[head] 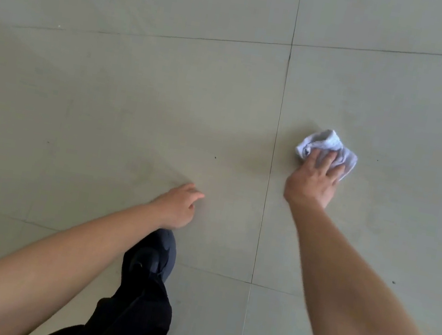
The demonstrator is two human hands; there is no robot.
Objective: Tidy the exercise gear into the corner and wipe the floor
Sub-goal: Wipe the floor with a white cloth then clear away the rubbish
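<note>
The cloth [326,144] lies bunched on the floor [138,95] just right of a tile seam [281,104], pressed under the spread, straight fingers of the right hand [313,183]. It looks light and limp (apt to crumple or slip), so a flat palm over its middle suits it. The left hand [178,207] hangs loosely curled, empty.

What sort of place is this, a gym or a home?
Indoors, probably, but I cannot tell which room: all that shows is a floor of large pale tiles with thin dark joints, and a white cloth under the right hand.
</note>
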